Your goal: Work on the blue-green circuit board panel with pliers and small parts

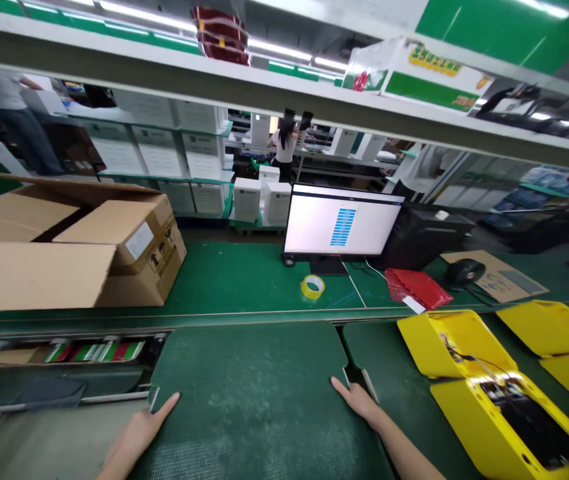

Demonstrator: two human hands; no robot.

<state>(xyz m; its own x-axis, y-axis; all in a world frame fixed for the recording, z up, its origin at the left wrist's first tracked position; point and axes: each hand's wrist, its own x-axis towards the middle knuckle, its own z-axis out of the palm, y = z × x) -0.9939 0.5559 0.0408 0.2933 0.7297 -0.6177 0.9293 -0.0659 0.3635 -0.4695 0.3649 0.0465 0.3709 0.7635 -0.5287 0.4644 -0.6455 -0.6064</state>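
Green rubber mat [249, 387] on counter [224, 280], near edge under left hand [137, 440] and right hand [359, 403]. Fingers [167, 402] extended flat, spread wide, holding nothing. Open yellow case [469, 427], dark interior with wires, just right of right hand.

A slender bare left hand [137, 440] and a matching bare right hand [359, 402]

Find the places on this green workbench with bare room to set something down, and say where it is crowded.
Bare green mat lies between the cardboard box and the tape roll, in front of the monitor. The dark green board is bare between the left hand and right hand. The right side is crowded by open yellow cases.
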